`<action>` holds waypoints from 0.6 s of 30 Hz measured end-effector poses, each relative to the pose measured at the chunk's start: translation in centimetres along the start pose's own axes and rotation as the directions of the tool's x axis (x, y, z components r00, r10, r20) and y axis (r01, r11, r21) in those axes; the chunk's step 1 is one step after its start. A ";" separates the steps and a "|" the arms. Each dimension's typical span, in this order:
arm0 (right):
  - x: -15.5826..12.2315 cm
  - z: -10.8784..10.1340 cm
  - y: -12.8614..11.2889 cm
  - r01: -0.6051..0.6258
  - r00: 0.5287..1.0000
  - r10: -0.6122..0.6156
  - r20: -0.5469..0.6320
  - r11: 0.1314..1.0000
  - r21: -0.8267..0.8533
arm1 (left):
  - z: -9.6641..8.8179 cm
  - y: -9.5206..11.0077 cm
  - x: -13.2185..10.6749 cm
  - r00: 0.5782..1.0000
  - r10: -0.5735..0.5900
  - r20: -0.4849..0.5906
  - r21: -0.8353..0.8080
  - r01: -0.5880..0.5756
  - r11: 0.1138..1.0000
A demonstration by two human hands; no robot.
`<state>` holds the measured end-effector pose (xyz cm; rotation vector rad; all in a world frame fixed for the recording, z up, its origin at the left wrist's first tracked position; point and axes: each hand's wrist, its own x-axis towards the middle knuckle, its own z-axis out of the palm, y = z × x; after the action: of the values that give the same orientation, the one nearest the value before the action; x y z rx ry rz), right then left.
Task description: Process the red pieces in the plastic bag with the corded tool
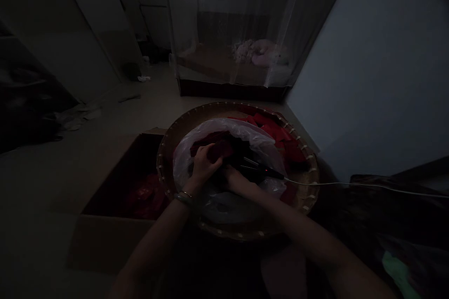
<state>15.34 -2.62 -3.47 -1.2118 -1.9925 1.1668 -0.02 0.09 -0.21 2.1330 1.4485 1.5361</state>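
Observation:
My left hand [205,164] is closed around a small dark red item [221,150], perhaps a pouch or packet; the dimness hides its kind. Close beside it, my right hand [235,180] reaches into the shadow, and its fingers are hidden. Both are over a whitish plastic bag [185,149], spread wide with dark red and black contents, in a round woven bamboo tray [310,161]. Just right of my right hand lies a slim black corded tool [268,171] with two pale prongs and a small red light, resembling a hair straightener. Red packets [270,126] lie along the tray's far right side.
A cardboard box [105,238] with red packets inside stands left of the tray. The tool's white cord [326,184] runs off to the right. Behind is a bed under a sheer net [224,56]; a pale wall [379,70] rises at the right. Dark items lie at the lower right.

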 end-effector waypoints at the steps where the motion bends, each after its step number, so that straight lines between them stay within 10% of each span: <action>1: 0.1 0.0 0.0 0.003 1.000 -0.004 -0.011 0.999 -0.043 | 0.0 0.0 0.0 1.000 -0.002 -0.001 0.000 0.002 1.000; 7: 0.3 -1.3 -0.4 -0.047 0.997 0.044 -0.065 0.998 -0.045 | 0.0 0.0 0.0 1.000 -0.015 0.004 -0.011 0.015 1.000; 11: 0.0 -3.3 -1.2 -0.157 0.956 0.240 -0.171 0.906 0.392 | -0.1 0.2 0.0 1.000 -0.020 0.006 -0.012 0.020 1.000; 14: -0.6 -4.4 -2.0 -0.174 0.883 0.462 -0.080 0.481 0.859 | -0.1 0.2 0.0 1.000 -0.008 -0.001 -0.014 0.008 1.000; 18: -1.5 -5.0 -3.4 -0.074 0.853 0.516 0.081 -0.033 0.997 | -0.1 0.2 0.0 1.000 -0.002 0.003 -0.011 0.002 1.000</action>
<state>18.46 -2.70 1.90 -0.8494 -0.1505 1.8829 0.03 -0.07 -0.04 2.1262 1.4374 1.5354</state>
